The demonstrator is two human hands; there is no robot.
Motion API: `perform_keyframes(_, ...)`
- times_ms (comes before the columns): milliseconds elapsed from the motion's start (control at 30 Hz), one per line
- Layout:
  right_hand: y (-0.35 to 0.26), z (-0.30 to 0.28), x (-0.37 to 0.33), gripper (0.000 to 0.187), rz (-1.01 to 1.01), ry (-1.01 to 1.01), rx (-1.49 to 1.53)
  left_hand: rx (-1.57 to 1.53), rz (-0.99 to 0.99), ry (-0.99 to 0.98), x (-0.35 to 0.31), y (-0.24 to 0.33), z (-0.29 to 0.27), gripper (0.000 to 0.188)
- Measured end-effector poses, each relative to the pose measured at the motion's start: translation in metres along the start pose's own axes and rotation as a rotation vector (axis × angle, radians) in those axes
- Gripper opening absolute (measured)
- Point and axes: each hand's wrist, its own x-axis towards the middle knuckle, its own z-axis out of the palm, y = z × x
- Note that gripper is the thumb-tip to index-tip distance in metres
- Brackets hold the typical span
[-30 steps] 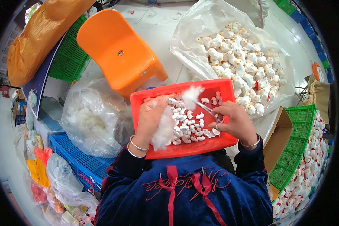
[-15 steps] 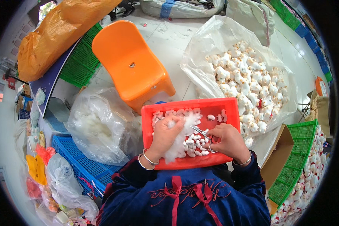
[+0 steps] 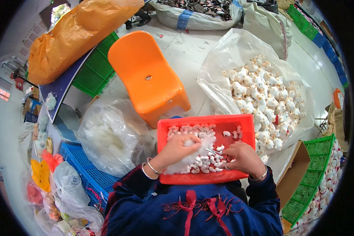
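A: What's in each hand, and how would that stuff handle?

B: Left hand [image 3: 176, 150] is pinching a wad of white fluff [image 3: 181, 166] that spreads over the near-left corner of the red tray [image 3: 202, 180]. Looks super light and squishy, probably sheds wisps, so I'd grab a thick bit, not the edge. Over the middle of the tray there's a slim metal tool [image 3: 215, 153], tip at the fluff. Scissors or forceps, can't tell. Stiff, maybe slick, best held by the loops. Right hand [image 3: 244, 158] is curled round that end, above the tray's right half.

A: And the containers?

B: Left to right: a blue crate [image 3: 83, 170], can't make out what's inside. Then a clear bag [image 3: 131, 153] with more fluff. In the red tray, little white curved pieces [image 3: 184, 129] run along the far edge from the left corner, more sit loose toward the near edge, and a few are by the far-right corner. Light and kinda soft, I'd guess. Next, a bigger clear bag [image 3: 220, 76] full of white stuffed shapes [image 3: 263, 98], likely squashable. Far right, a cardboard box [image 3: 294, 172] beside a green crate [image 3: 312, 169].
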Motion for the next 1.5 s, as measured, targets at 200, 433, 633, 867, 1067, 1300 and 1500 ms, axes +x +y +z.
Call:
perform_keyframes(200,-0.008,-0.007,-0.005,0.038,0.066,-0.041,-0.022,0.077,-0.006,-0.066,-0.004,0.002,0.003,0.015)
perform_keyframes(433,-0.002,-0.007,-0.006,0.037,0.059,0.012,-0.122,-0.171,-0.110,0.149,-0.002,-0.015,0.008,0.007)
perform_keyframes(633,-0.007,-0.032,-0.013,0.058,0.011,0.207,-0.111,-0.246,-0.078,0.245,-0.004,-0.009,0.008,0.004)
perform_keyframes(867,-0.010,-0.023,-0.002,0.045,0.024,0.105,-0.251,-0.341,-0.140,0.180,-0.007,-0.002,0.009,0.010)
perform_keyframes(1067,-0.016,-0.023,0.004,0.032,0.058,-0.019,-0.233,-0.214,-0.148,0.090,-0.005,-0.005,0.012,0.013)
perform_keyframes(1300,-0.002,-0.017,0.000,0.050,0.006,-0.008,-0.130,-0.338,-0.140,0.128,-0.005,-0.004,0.010,0.009)
perform_keyframes(1500,0.012,-0.028,-0.011,0.072,0.062,-0.031,0.041,-0.170,-0.092,0.110,-0.008,0.003,0.006,0.010)
